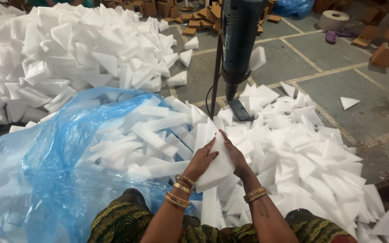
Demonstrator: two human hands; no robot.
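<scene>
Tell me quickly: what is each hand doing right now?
Left hand: closed on the left edge of the white foam piece.
Right hand: closed on the same foam piece, at its right edge.

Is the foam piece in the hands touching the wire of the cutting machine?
No: both hands, left hand and right hand, hold the white foam piece well below the wire, apart from it.

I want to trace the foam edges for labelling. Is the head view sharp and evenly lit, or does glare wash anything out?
Head view: light is soft and even, shadows faint. The white foam piece between the left hand and right hand stays sharp. The far foam heap is nearly blown out, its edges weak. The blue plastic bag shows mild sheen. Straight floor joints bend slightly toward the frame edges.
</scene>
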